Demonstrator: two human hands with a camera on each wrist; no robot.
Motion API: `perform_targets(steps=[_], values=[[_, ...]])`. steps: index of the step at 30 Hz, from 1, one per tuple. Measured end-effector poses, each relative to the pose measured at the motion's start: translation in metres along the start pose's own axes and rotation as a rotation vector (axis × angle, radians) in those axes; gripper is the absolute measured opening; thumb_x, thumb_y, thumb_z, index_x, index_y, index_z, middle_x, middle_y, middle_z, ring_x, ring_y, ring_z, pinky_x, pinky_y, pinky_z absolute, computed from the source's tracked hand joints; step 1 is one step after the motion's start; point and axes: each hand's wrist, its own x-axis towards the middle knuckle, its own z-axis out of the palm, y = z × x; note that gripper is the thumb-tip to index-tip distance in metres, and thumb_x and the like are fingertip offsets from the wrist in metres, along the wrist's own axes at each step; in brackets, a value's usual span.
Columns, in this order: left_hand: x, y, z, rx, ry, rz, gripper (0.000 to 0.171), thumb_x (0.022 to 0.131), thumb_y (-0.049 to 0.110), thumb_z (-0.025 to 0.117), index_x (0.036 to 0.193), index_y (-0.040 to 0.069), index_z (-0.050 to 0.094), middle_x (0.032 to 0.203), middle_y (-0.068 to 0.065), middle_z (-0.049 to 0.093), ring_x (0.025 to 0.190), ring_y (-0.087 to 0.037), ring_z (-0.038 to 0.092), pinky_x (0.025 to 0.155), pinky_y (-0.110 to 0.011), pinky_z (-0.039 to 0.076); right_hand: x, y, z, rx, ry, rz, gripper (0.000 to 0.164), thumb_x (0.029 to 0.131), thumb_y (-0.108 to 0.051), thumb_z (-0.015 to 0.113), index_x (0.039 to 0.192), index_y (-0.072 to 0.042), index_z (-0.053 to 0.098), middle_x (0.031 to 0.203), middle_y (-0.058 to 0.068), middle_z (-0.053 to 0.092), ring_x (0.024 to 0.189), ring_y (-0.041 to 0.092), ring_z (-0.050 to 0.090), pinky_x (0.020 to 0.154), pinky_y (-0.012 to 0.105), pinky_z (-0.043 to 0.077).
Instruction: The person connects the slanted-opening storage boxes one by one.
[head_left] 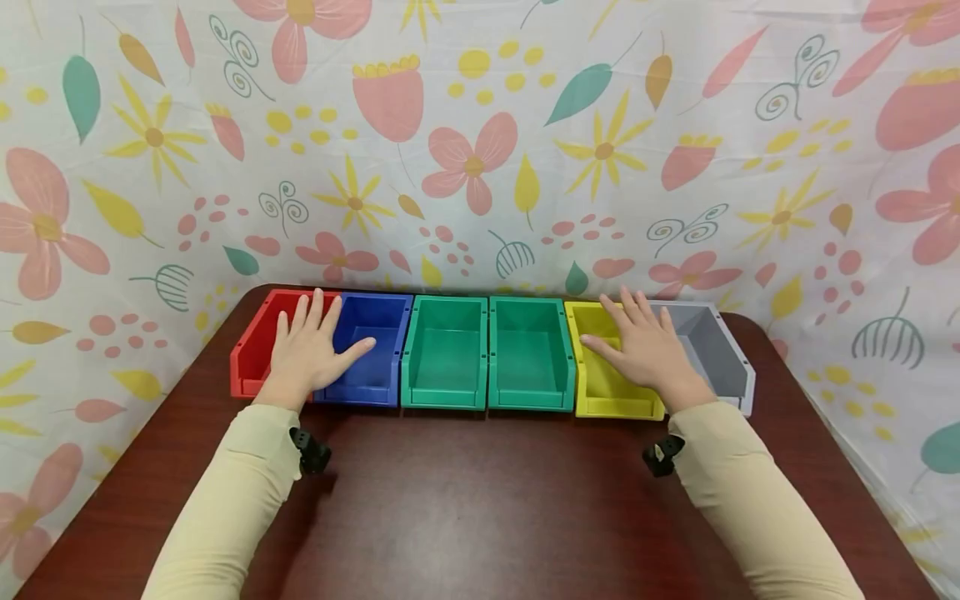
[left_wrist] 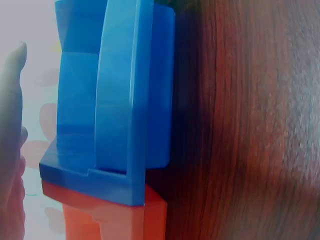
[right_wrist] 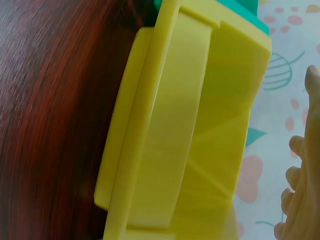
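Observation:
My left hand (head_left: 306, 350) is spread with straight fingers above the red bin (head_left: 251, 358) and the blue bin (head_left: 367, 358), holding nothing. In the left wrist view the blue bin's front lip (left_wrist: 120, 95) stands beside the red bin's corner (left_wrist: 120, 220), with the hand apart from both. My right hand (head_left: 647, 346) is likewise spread over the yellow bin (head_left: 618, 407) and the edge of the grey bin (head_left: 708, 337). Nothing is in its fingers. The right wrist view shows the yellow bin's front (right_wrist: 165, 120), with the hand (right_wrist: 307, 170) off to the side.
Two green bins (head_left: 450, 354) (head_left: 528, 354) sit between the blue and yellow ones, completing a side-by-side row along the back of the dark wooden table (head_left: 480, 500). A flower-patterned cloth (head_left: 480, 225) hangs right behind the row.

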Motion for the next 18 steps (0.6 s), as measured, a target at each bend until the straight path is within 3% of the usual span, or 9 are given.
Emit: perform_targets(steps=[9,18], values=[[-0.002,-0.01,-0.004,-0.017,0.0,-0.015,0.101,0.081,0.081,0.025,0.154,0.014,0.005,0.159,-0.016,-0.007,0.145,-0.04,-0.005,0.113,-0.061,-0.007,0.008,-0.019,0.003,0.008,-0.029,-0.026,0.087,0.088,-0.072,0.03,0.154,-0.018,0.013,0.159,0.017,0.001,0.145,0.04,0.0,0.112,0.063,-0.003],[-0.008,-0.02,-0.004,-0.058,0.005,-0.031,0.103,0.081,0.081,0.028,0.153,0.011,0.006,0.159,-0.018,-0.006,0.145,-0.041,-0.006,0.113,-0.061,-0.008,0.014,-0.036,0.007,0.074,-0.02,-0.038,0.086,0.089,-0.07,0.035,0.153,-0.015,0.017,0.159,0.018,0.007,0.146,0.04,0.004,0.111,0.066,0.004]])
